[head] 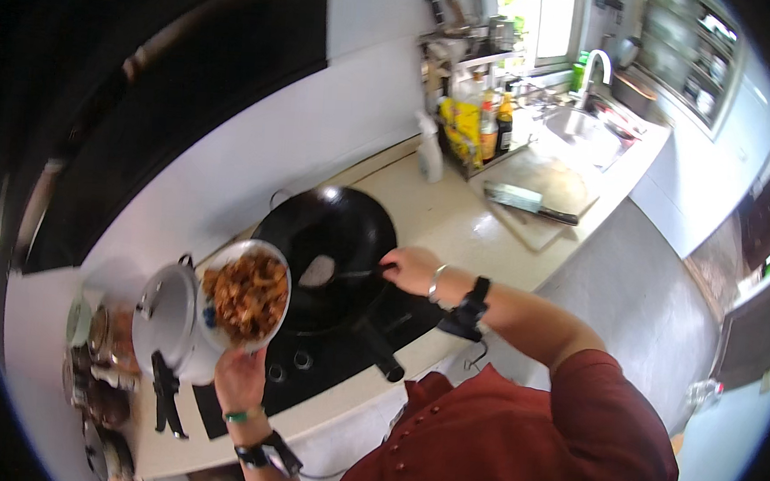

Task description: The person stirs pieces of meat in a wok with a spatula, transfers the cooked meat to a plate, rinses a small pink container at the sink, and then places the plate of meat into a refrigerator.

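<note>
My left hand holds the rim of a white bowl, tilted beside the wok and filled with browned food pieces in sauce. A black wok rests on the dark cooktop, its thick handle pointing towards me. Closed around the dark handle of a metal spatula or ladle is my right hand, above the wok's right rim. The utensil's head lies over the inside of the wok.
Left of the bowl stands a lidded pressure cooker, near several jars. A cleaver lies on a cutting board to the right. Beyond are a spray bottle, a bottle rack and a sink. A range hood hangs above.
</note>
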Demonstrator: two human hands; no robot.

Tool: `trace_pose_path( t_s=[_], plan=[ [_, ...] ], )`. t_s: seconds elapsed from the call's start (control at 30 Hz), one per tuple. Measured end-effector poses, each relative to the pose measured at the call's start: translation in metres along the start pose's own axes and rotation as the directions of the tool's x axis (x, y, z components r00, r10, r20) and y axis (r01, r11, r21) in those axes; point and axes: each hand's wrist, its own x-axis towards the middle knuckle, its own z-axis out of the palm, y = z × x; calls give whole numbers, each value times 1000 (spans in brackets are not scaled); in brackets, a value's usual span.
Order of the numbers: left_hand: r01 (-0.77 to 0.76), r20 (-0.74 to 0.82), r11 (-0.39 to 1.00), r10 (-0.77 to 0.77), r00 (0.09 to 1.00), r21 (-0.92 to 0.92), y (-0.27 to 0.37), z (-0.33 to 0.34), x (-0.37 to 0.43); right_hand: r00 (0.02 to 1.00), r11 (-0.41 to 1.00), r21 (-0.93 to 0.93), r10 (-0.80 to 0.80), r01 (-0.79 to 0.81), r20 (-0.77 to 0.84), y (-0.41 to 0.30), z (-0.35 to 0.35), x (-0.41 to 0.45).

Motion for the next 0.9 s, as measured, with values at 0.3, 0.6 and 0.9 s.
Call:
trace_pose_path(
  t_s=[0.3, 0.6, 0.9],
  plan=[
    [92, -17, 994, -91, 996, 65, -72, 95, -39, 963, 993, 8, -115, 120, -242, 46, -77, -71],
    [460, 142, 888, -458, 878, 21, -253, 207, -39, 871, 937, 96, 348, -336, -348, 215, -210, -251],
    [690, 135, 698, -715, 686, 192, -448, 301, 34, 520, 771, 232, 587, -593, -620, 288, -292, -421]
  ],
)
